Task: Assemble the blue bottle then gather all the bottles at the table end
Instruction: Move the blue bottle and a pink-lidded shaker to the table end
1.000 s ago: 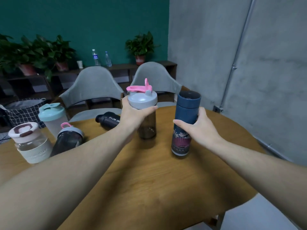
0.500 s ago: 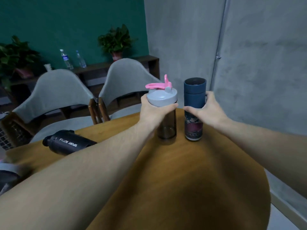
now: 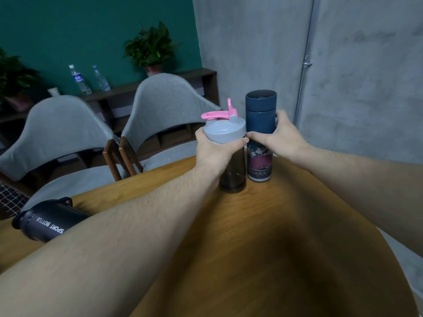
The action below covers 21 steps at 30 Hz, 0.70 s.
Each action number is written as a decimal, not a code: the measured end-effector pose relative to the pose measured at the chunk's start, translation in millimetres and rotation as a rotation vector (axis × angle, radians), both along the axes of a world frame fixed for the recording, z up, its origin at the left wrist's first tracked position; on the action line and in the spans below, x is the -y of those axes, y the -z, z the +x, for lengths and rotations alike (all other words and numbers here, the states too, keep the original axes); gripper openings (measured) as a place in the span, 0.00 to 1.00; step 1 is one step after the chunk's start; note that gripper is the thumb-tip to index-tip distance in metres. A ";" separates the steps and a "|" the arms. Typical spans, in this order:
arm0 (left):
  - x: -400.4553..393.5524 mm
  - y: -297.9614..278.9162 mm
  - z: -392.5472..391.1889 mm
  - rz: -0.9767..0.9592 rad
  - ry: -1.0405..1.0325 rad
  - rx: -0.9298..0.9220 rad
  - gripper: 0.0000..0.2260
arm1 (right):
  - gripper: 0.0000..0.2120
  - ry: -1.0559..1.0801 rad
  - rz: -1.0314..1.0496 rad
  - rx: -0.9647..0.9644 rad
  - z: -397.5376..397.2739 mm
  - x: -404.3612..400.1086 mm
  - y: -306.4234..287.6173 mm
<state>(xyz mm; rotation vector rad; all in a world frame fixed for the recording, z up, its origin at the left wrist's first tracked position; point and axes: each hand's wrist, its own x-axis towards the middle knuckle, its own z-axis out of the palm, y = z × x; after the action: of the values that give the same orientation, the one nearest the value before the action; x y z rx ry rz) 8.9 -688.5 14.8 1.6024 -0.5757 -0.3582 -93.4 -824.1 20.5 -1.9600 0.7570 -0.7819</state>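
Two upright bottles being held together at the bench far end.
Left hand wrapping the smoky shaker bottle; right hand wrapping the capped blue bottle; contents unclear. Both now touching, farther out than before. One black sport bottle lying left; three visible.

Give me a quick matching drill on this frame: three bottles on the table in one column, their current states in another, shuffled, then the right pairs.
Column 1:
1. blue bottle
2. grey-lidded bottle
3. black sport bottle

Column 2:
A. lying on its side, no hand on it
B. upright, held by the left hand
C. upright, held by the right hand, at the far end of the table

Pairs: 1-C, 2-B, 3-A
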 end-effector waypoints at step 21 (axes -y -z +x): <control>-66.6 -28.9 -32.2 0.288 0.022 0.001 0.50 | 0.38 0.075 -0.033 -0.176 -52.6 -42.1 -13.6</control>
<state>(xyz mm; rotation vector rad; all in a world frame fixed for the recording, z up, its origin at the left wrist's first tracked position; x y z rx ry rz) -23.3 -622.0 43.7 1.8730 -0.5616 -0.4729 -146.0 -782.0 34.1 -2.0593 0.9317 -0.6755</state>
